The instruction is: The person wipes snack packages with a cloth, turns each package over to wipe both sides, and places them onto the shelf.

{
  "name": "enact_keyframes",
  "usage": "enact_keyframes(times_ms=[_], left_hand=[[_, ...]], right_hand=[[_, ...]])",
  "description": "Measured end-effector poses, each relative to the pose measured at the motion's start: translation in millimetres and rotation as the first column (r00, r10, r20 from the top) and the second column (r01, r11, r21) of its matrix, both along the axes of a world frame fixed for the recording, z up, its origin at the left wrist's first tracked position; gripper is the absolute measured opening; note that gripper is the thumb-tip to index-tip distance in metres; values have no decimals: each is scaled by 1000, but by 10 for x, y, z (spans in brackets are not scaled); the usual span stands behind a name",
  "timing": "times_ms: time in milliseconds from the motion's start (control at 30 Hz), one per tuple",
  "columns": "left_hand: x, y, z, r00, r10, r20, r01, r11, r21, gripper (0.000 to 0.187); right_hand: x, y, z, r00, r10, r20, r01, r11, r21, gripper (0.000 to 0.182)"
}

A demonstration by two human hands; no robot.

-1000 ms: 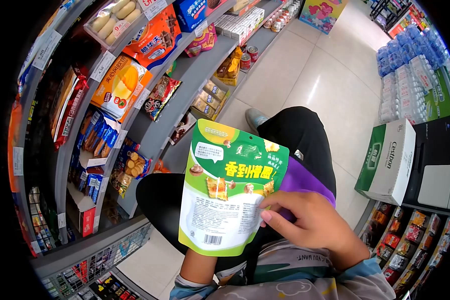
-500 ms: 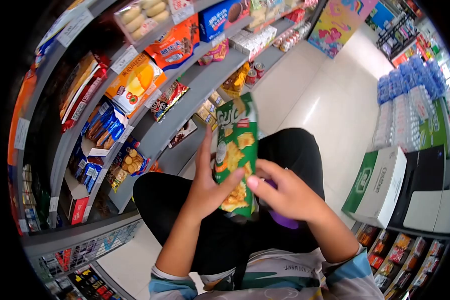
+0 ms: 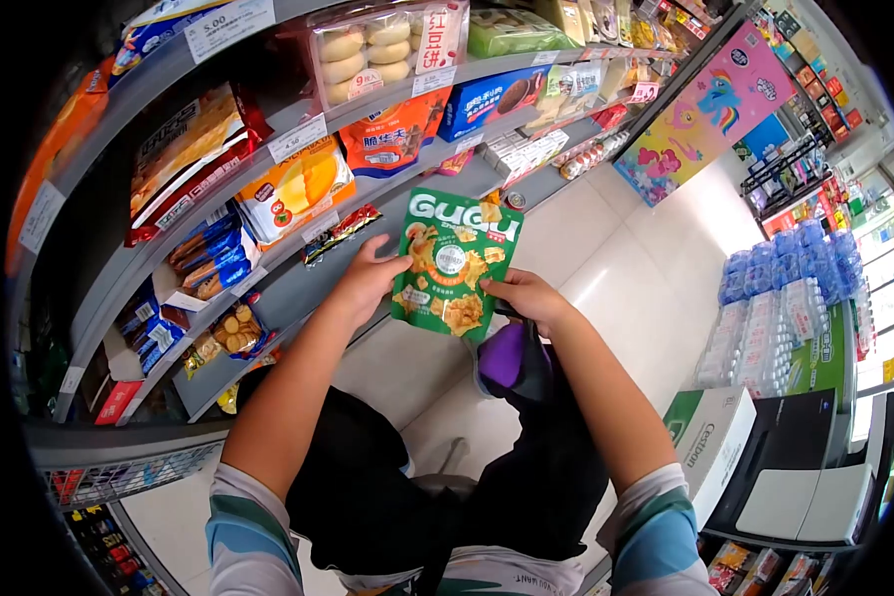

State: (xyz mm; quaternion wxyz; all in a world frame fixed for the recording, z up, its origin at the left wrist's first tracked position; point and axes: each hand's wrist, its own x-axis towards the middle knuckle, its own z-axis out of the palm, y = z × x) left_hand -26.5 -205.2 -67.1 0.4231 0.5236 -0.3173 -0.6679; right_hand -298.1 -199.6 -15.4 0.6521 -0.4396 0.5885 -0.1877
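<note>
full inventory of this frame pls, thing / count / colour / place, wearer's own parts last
snack bag: 1, green with white lettering, held up in front of the shelves
purple bag: 1, purple, hanging below the right hand
shelves: several tiers, grey, left and top, stocked with snacks
orange packs: at least 2, orange, middle shelf
bun tray: 1, clear with pale buns, top shelf
pony poster: 1, pink, end of the aisle
water bottles: many, clear with blue caps, stacked at right
carton: 1, white and green, lower right
floor: pale tiles, centre
left hand: grip on the bag's left edge
right hand: grip on the bag's lower right corner
</note>
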Motion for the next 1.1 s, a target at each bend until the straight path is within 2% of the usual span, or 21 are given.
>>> enact_keyframes(times_ms=[67, 100, 167, 200, 267, 400, 467, 500, 567, 700, 800, 900, 967, 1000, 1067, 1100], left_hand=[[19, -69, -41, 998, -22, 66, 25, 999, -44, 64], [37, -111, -65, 998, -22, 66, 25, 999, -33, 64], [83, -224, -101, 987, -158, -2, 157, 981, -115, 40], [100, -273, -114, 987, -161, -2, 160, 982, -105, 40], [116, -346, -135, 990, -141, 2, 140, 987, -84, 27], [202, -459, -169, 992, -116, -41, 109, 985, -135, 26], [243, -542, -176, 994, -96, -43, 91, 991, -100, 27], [257, -561, -152, 997, -69, -40, 66, 995, -76, 30], [291, -610, -172, 998, -40, -52, 37, 998, -54, 38], [381, -694, -269, 994, -69, -81, 70, 997, 8, 46], [396, -738, -247, 997, -48, -61, 55, 991, 120, 50], [367, -752, -193, 987, -73, -147, 92, 987, 131, 52], [333, -757, -174, 985, -40, -169, 64, 989, 136, 49], [325, -768, -179, 985, -42, -169, 66, 988, 140, 49], [321, -794, -202, 977, -29, -210, 62, 987, 151, 40], [326, -804, -241, 978, -29, -208, 63, 986, 155, 40]], right_hand=[[15, -165, -188, 998, -2, 64, 3, 1000, -16, 23], [23, -232, -268, 991, -5, 130, 9, 999, -33, 24], [32, -366, -340, 990, -19, 137, 20, 1000, -8, 24], [45, -437, -345, 989, -34, 142, 33, 999, 6, 24], [80, -550, -396, 989, -58, 133, 56, 998, 17, 25], [209, -699, -482, 993, -76, 93, 78, 997, -17, 25], [303, -730, -516, 981, -125, 151, 145, 981, -129, 26], [360, -737, -525, 983, -119, 139, 137, 983, -123, 26], [470, -725, -545, 983, -173, 57, 179, 972, -152, 27], [530, -785, -522, 988, -147, -48, 134, 970, -203, 27], [511, -857, -535, 980, -157, -122, 117, 952, -283, 27], [527, -870, -475, 960, -199, -195, 121, 929, -349, 31], [549, -841, -386, 845, -260, -467, -43, 838, -544, 35], [536, -846, -377, 845, -260, -467, -40, 840, -541, 35], [521, -861, -362, 749, -354, -560, -198, 687, -699, 37], [524, -868, -348, 750, -353, -560, -195, 690, -696, 37]])
